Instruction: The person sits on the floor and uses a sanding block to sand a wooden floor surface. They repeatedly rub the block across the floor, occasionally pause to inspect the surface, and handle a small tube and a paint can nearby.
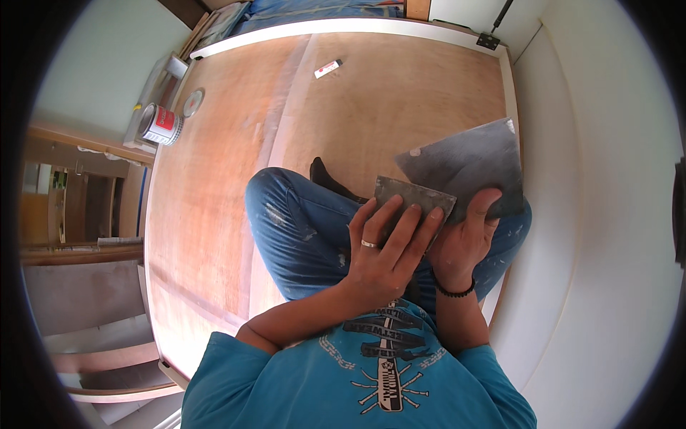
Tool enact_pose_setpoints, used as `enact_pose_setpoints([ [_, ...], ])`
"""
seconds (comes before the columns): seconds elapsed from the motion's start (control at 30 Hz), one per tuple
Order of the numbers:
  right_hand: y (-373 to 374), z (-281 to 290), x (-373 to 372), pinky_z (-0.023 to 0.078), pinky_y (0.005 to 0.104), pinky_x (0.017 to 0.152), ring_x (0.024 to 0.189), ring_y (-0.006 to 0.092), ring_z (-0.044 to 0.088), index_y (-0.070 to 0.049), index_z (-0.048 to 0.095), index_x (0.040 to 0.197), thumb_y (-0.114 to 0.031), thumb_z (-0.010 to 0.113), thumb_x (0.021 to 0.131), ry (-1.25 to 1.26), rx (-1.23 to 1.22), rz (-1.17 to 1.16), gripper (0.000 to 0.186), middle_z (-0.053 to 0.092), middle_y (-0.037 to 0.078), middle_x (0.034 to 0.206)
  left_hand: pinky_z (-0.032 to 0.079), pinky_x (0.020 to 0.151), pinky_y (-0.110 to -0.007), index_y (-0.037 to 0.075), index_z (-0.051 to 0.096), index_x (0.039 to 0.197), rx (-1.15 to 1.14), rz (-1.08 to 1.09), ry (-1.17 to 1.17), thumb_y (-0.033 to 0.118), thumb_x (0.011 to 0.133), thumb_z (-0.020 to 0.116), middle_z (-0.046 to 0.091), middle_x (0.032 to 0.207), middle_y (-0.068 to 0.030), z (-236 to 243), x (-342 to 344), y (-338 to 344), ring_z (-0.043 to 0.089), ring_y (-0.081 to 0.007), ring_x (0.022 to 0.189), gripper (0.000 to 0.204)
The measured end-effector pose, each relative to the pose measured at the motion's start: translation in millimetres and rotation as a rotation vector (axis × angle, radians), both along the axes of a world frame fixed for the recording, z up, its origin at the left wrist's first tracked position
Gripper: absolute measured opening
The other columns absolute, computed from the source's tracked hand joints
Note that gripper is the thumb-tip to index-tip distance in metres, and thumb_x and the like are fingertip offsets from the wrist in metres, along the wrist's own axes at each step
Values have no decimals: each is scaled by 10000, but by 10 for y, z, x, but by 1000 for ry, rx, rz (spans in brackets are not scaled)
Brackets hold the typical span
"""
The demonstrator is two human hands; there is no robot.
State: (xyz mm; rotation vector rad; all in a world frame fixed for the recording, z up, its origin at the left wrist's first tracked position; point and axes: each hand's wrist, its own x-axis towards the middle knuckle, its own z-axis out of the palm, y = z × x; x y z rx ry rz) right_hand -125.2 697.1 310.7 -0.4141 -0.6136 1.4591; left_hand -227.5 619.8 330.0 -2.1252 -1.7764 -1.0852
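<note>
I hold two tools, one in each hand. The four fingers (405,230) of my left hand (386,266) lie across the face of one small dark scraper (412,190), the thumb hidden beneath. My right hand (457,250) grips one larger grey plate (468,161), a single thumb on top. The scraper overlaps the plate's near left side in view; I cannot tell whether they touch. Both are over my two bent legs (286,229), in blue jeans, on one wooden panel (214,193). I wear one ring (369,244) and one dark bracelet (455,289). Farther off are one small white tube (328,68), one tin (161,124) and, near the tin, one round lid (193,102).
</note>
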Motion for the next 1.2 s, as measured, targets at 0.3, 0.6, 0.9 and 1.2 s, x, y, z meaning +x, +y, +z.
enact_pose_setpoints([
  [0.3, -3, -8, -62, 586, 391, 976, 1148, 231, 691, -100, 671, 1273, -302, 553, 1098, 12, 2, 119, 292, 708, 81, 1272, 401, 1106, -560, 87, 726, 1321, 122, 37, 40, 91, 720, 693, 634, 1291, -98, -46, -158, 86, 599, -335, 1242, 602],
  [0.6, -45, 65, -50, 551, 316, 965, 1122, 146, 672, -57, 692, 1253, -213, 575, 1099, -101, 69, 202, 248, 725, 58, 1241, 387, 1095, -553, 118, 753, 1274, 219, 46, 72, 73, 731, 694, 634, 1298, -72, -52, -331, 129, 609, -320, 1240, 548],
  [0.9, -113, 74, -2, 529, 300, 929, 1109, 133, 639, -10, 605, 1374, -210, 593, 1098, -591, 135, 201, 341, 687, 59, 1256, 296, 1090, -494, 154, 748, 1307, 239, 148, 95, 87, 848, 660, 670, 1235, -39, 593, -631, 351, 609, -248, 1250, 472],
  [1.2, 661, -325, 179, 480, 296, 512, 710, 168, 525, 22, 358, 1557, -330, 454, 1114, 712, -351, 940, 573, 550, 143, 1078, 267, 1146, -534, 183, 740, 1293, 154, -376, -141, 117, 927, 664, 674, 1249, -35, 226, -306, 20, 653, -264, 1222, 379],
])
